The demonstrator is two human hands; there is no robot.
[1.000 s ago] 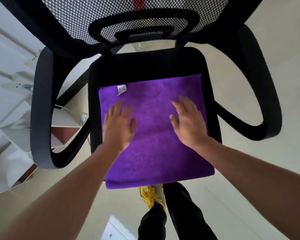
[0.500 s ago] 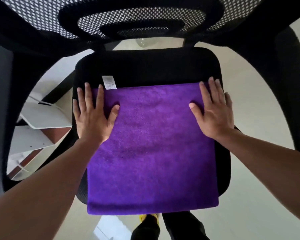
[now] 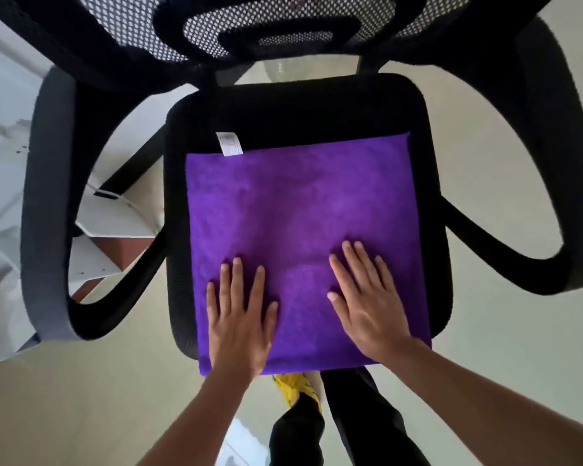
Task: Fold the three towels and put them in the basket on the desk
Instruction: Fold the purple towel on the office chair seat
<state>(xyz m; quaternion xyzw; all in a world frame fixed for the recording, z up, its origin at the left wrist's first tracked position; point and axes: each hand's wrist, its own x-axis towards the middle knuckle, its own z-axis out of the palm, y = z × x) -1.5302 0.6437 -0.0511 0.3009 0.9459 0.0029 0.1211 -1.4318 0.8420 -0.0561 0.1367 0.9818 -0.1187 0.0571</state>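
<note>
Towel (image 3: 300, 203) overhangs the seat (image 3: 300, 109) at 6 o'clock, so our left hand (image 3: 241, 326) and right hand (image 3: 367, 304), fingers slightly spread, could drag it off.

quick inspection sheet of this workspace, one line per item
surface: black chair seat, serving as the folding surface
job's things: one purple towel spread flat on the seat, white label at its far left corner; other towels, basket and desk not in view
clutter: white boards on the floor at left
grippers: left hand and right hand press flat on the towel's near half, fingers straight
cables: nothing seen
surroundings: mesh backrest, armrests, pale floor, yellow shoe
</note>
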